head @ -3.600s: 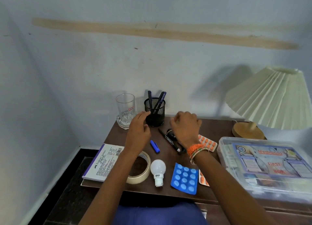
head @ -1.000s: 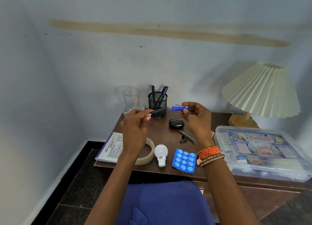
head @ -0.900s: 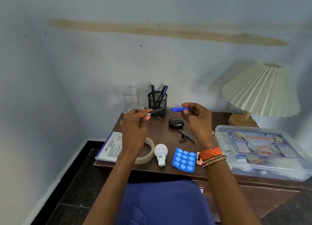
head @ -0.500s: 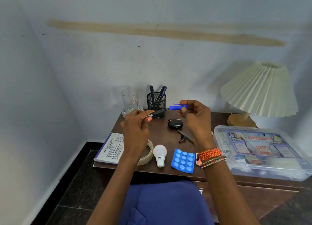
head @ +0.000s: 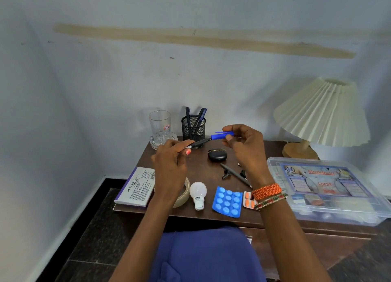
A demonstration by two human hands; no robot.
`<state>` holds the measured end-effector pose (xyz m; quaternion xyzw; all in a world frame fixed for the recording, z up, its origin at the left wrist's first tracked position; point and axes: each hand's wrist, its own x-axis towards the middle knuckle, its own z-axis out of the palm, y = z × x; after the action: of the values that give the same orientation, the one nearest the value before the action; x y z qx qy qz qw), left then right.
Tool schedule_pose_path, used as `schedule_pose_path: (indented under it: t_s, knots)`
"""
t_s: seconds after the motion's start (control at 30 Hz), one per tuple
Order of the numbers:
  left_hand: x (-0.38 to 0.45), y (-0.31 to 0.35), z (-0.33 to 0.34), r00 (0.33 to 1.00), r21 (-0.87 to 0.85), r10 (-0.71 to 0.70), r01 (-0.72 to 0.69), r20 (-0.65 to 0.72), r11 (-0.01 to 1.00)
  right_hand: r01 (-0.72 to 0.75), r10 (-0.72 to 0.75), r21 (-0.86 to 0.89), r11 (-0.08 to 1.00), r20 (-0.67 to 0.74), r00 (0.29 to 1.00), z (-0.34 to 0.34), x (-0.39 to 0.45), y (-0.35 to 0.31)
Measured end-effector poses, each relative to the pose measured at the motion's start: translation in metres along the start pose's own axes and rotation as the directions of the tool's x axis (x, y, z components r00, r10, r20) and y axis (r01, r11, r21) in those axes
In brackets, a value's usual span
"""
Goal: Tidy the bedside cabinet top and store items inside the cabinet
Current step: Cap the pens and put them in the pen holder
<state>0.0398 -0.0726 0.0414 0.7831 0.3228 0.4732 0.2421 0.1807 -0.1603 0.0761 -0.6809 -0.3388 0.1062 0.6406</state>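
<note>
At centre frame, above the brown cabinet top (head: 203, 169), the left hand (head: 169, 165) pinches a dark pen (head: 197, 143) while the right hand (head: 246, 148) closes thumb and fingers on its blue cap (head: 222, 136), the two meeting just in front of the mesh pen holder (head: 193, 128). Risk, judging by the angle: a misaligned push could jab a finger w/ the tip or drop the cap among the clutter below, e.g. the black case (head: 217, 154) and the bulb (head: 198, 194) at lower centre. Neither hand is open; both grip tight.
</note>
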Motion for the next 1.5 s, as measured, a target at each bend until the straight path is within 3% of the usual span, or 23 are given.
schedule_pose_path:
  t_s: [0.23, 0.57, 0.7, 0.93, 1.3, 1.5]
  knots:
    - [-0.003, 0.007, 0.001, 1.0, -0.039, -0.015, 0.016, 0.026, 0.999, 0.011, -0.011, 0.005, 1.0, 0.05, 0.999, -0.004, -0.004, -0.005]
    - [-0.012, 0.022, 0.005, 0.99, -0.191, -0.011, 0.038, 0.141, 0.981, 0.044, -0.032, 0.188, 0.981, -0.065, 0.997, 0.001, -0.008, -0.018]
    - [-0.012, 0.039, 0.004, 0.993, -0.222, -0.082, 0.1, 0.089, 0.97, 0.095, -0.082, 0.168, 0.981, -0.082, 0.993, 0.01, -0.018, -0.025]
    - [-0.018, 0.055, -0.002, 0.98, -0.236, -0.199, 0.199, 0.026, 0.951, 0.05, -0.052, 0.179, 0.983, 0.012, 0.999, 0.013, -0.016, -0.026]
    - [-0.035, 0.059, 0.007, 0.962, -0.083, -0.265, 0.26, -0.066, 0.962, 0.081, -0.08, 0.016, 0.997, -0.029, 0.996, 0.031, -0.013, -0.01]
    - [-0.034, 0.047, 0.011, 0.972, -0.104, -0.215, 0.205, -0.097, 0.973, 0.094, -0.093, -0.018, 0.995, 0.078, 0.993, 0.03, -0.008, -0.012]
